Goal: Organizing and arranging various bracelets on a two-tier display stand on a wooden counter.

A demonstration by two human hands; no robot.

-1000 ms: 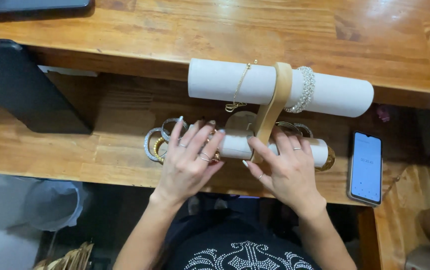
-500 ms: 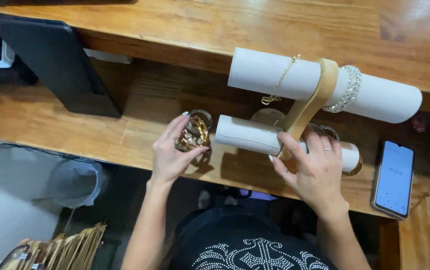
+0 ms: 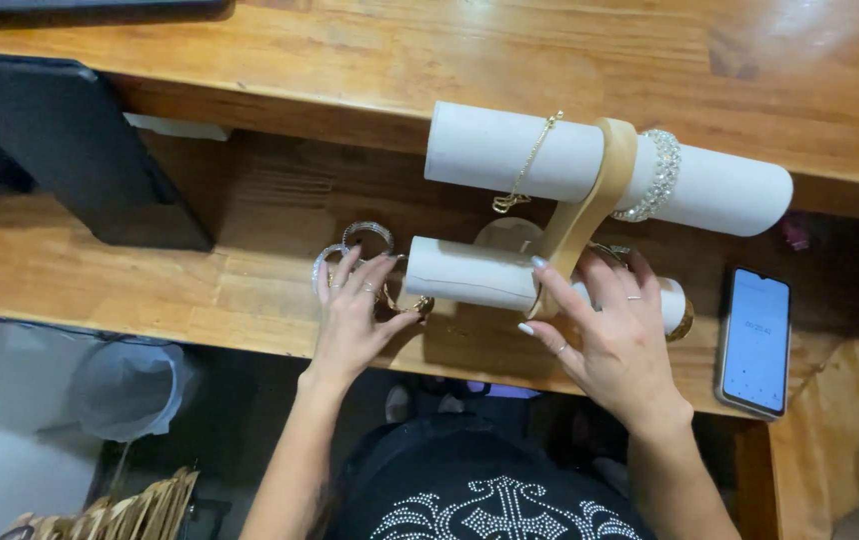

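**Bangles at the end of the lower display roll**

Wooden desk (image 3: 250,290) boards fill the view, with a two-tier jewellery stand (image 3: 590,200) as the landmark. Far left of the stand, a dark slanted panel (image 3: 70,150) rests on the desk; below the desk edge there stands a grey bin (image 3: 130,385).

Just left of the stand's lower white roll (image 3: 470,275), the left hand (image 3: 355,320) lies with fingers spread, its fingertips over a cluster of silver and gold bangles (image 3: 355,250) at the roll's open end; whether it grips any of them I cannot tell.

On the stand's upper white roll (image 3: 510,155) hang a thin gold chain (image 3: 530,165) and, right of the wooden upright, a sparkling bracelet (image 3: 662,175).

The right hand (image 3: 615,335) spreads flat over the right half of the lower roll, steadying it rather than clamping.

Right of the stand lies a phone (image 3: 758,340) with a lit screen.

The step in hand looks like handling bangles at the roll's left end; it calls for a steady stand.
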